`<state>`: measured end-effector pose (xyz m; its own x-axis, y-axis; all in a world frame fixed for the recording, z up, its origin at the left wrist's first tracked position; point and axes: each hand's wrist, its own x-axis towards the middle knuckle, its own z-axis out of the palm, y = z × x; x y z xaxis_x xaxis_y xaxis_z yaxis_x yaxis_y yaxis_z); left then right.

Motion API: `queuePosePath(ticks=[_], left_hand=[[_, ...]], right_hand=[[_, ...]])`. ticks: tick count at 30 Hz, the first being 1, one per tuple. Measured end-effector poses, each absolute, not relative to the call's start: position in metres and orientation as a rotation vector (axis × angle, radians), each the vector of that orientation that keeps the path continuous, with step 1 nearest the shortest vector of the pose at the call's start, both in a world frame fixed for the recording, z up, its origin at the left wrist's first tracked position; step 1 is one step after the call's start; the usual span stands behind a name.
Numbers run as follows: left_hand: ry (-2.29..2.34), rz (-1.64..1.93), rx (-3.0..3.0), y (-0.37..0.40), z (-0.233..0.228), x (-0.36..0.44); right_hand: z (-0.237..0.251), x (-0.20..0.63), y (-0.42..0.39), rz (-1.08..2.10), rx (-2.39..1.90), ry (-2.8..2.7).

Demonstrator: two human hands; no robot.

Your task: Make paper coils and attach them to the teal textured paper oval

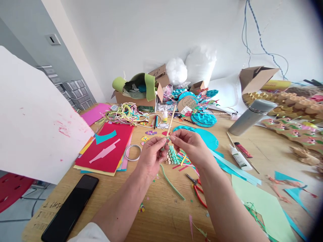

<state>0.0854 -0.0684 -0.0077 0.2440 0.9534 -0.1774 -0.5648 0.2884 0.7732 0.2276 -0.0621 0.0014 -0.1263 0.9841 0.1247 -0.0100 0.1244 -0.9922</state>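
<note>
My left hand (151,153) and my right hand (190,144) meet above the middle of the wooden table (164,208). Together they pinch a thin wooden stick (172,120) that slants up and away from my fingers. A green paper strip (171,183) is wound on the stick's lower end between my fingertips, and its loose tail hangs down onto the table. Just behind my hands lies a small piece made of rolled green and cream paper coils (172,157).
Red-handled pliers (198,188) lie under my right forearm. A black phone (70,208) rests at the near left edge. Stacked coloured paper (106,151), a tape ring (133,152), a glue tube (239,157), a grey flask (251,116) and cardboard boxes (141,90) surround the work spot.
</note>
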Motion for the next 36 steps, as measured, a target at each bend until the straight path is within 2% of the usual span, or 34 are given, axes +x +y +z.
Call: queuePosePath(ticks=[11, 14, 21, 27, 30, 36], left_hand=[[0.755, 1.137, 0.641, -0.07, -0.01, 0.088], [0.794, 1.165, 0.661, -0.07, -0.011, 0.089], [0.916, 1.257, 0.766, -0.072, -0.011, 0.093], [0.921, 1.294, 0.819, -0.074, -0.014, 0.094], [0.903, 1.3, 0.764, -0.074, -0.013, 0.094], [0.862, 1.257, 0.681, -0.075, -0.01, 0.093]], right_hand=[[0.002, 0.224, -0.064, 1.148, -1.099, -1.395], [0.002, 0.22, -0.066, 0.997, -1.183, -1.464], [0.003, 0.213, -0.077, 0.385, -1.378, -1.682], [0.003, 0.21, -0.077, 0.246, -1.378, -1.748], [0.002, 0.211, -0.074, 0.341, -1.335, -1.688], [0.001, 0.225, -0.064, 0.962, -1.167, -1.427]])
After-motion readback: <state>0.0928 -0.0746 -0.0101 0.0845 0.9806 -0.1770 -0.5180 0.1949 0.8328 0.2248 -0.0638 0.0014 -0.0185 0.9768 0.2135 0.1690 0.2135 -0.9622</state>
